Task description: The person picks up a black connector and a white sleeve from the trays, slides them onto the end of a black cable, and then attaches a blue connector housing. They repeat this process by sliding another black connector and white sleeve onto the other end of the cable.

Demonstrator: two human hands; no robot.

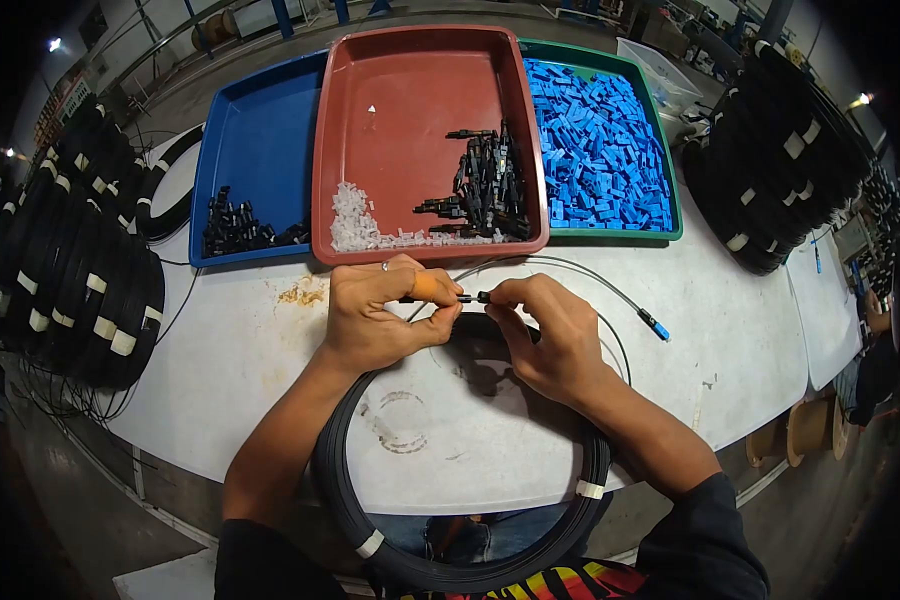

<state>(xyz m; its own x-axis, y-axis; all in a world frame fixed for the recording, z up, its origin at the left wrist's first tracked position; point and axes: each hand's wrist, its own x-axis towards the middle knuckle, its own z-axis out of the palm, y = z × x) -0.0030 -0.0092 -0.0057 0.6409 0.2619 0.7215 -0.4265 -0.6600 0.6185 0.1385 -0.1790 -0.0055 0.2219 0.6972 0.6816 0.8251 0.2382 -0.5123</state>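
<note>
My left hand [390, 312], with orange tape on one finger, is closed in a pinch on a slim black cable connector [467, 298]. Fingertip to fingertip with it, my right hand [555, 335] pinches a small black cylindrical end piece [484, 297]. The two parts meet or nearly meet; my fingers hide most of both. Below my hands, a coil of black cable [595, 470] tied with white tape hangs partly over the table's front edge. One thin cable end curves out to the right and carries a blue-tipped connector [655, 325].
A blue tray [260, 120] holds black parts. The red tray [420, 75] beside it has black connectors and clear pieces, and a green tray [670, 170] is full of blue connector housings [600, 150]. Stacked cable coils stand left [60, 270] and right [780, 150] on the white table [710, 330].
</note>
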